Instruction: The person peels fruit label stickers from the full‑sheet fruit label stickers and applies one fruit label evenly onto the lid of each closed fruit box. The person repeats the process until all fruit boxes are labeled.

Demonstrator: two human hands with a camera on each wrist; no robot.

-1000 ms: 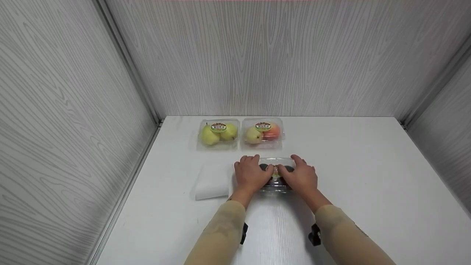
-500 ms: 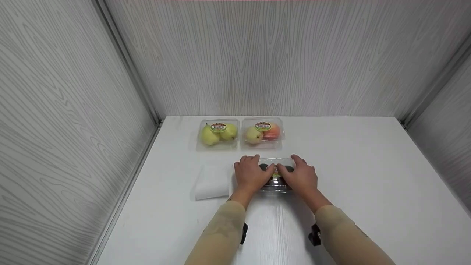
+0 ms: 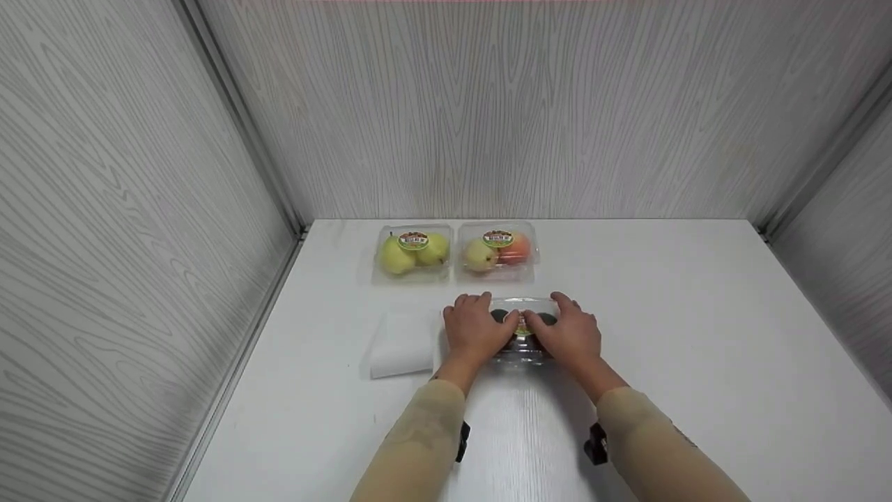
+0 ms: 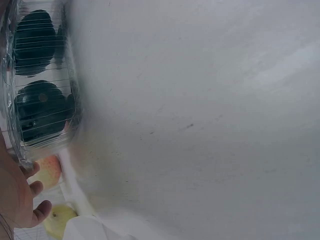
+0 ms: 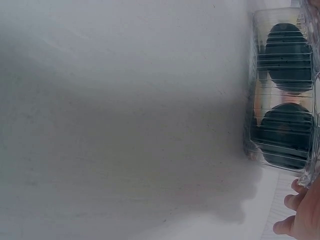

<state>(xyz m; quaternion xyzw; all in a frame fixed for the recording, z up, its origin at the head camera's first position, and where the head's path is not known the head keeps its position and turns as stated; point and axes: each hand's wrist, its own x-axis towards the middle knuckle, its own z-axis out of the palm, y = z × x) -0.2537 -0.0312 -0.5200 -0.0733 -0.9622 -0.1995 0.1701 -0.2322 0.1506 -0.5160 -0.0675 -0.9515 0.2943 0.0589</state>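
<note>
A clear plastic clamshell box [image 3: 521,361] sits on the white table with a round label [image 3: 521,323] on its lid. Dark green, avocado-like fruits [image 4: 40,110] show through its ribbed wall in both wrist views. My left hand [image 3: 479,330] holds the box's left side, its thumb lying on the label. Opposite it, my right hand [image 3: 571,335] holds the right side, with that thumb on the label too. The two thumb tips nearly meet. Fingers of each hand reach past the lid's far rim; the palms hide the box's ends.
Behind stand two labelled clear boxes, one of green pears [image 3: 398,258], the other holding a pale yellow fruit [image 3: 481,256] and a red-orange one [image 3: 516,249]. White paper [image 3: 402,348] with a curled front edge lies left of my left hand. Wood-grained panels [image 3: 488,111] enclose the table.
</note>
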